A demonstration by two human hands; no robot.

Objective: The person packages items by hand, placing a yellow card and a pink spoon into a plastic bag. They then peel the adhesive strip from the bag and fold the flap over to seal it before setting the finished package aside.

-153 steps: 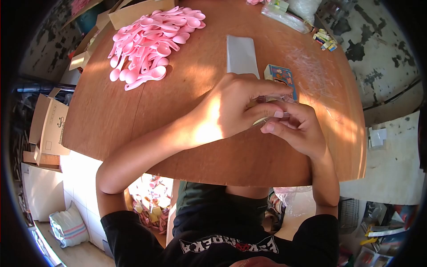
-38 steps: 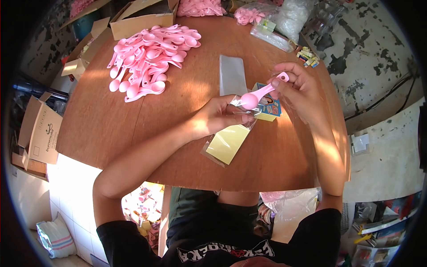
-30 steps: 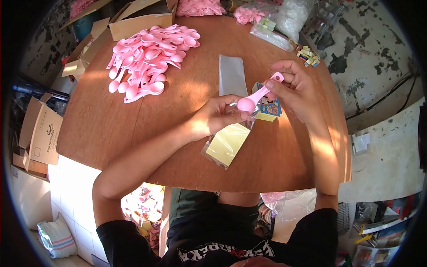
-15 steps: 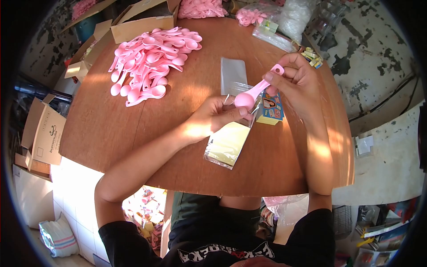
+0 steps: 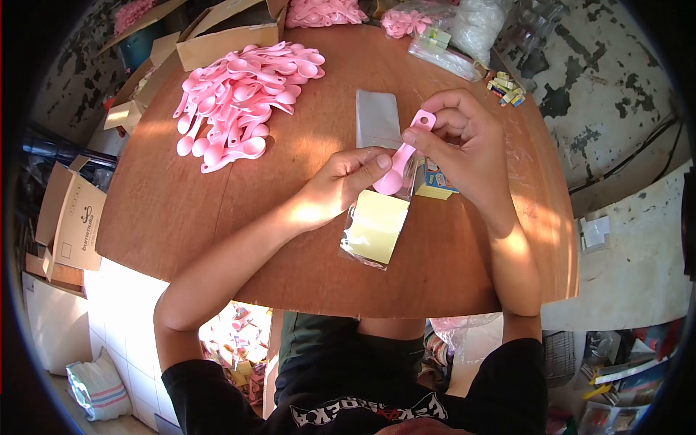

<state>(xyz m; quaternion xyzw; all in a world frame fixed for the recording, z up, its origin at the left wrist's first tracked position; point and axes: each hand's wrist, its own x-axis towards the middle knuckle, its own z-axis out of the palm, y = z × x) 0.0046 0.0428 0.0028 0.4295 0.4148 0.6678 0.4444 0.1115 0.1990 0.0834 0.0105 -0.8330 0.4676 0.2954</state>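
My right hand (image 5: 464,145) pinches the handle of a pink plastic spoon (image 5: 391,180) near its holed end. The spoon slants down to the left, its bowl at the mouth of a clear plastic bag (image 5: 358,254). My left hand (image 5: 346,180) is closed at that mouth, its thumb beside the spoon and its other fingertips partly hidden. Inside the bag lies a pale yellow card (image 5: 379,226). Just right of the bag sits a stack of printed cards (image 5: 435,183), partly behind my right hand. Beyond my hands lies a pile of flat clear bags (image 5: 377,116).
A heap of pink spoons (image 5: 239,94) covers the far left of the wooden table (image 5: 304,268). An open cardboard box (image 5: 232,47) stands behind it. Small yellow packets (image 5: 506,88) and bagged plastic (image 5: 442,58) lie along the far right edge.
My right hand has brought the spoon down and left, so its bowl is now lower, at the bag's mouth. My left thumb has shifted up beside the spoon.
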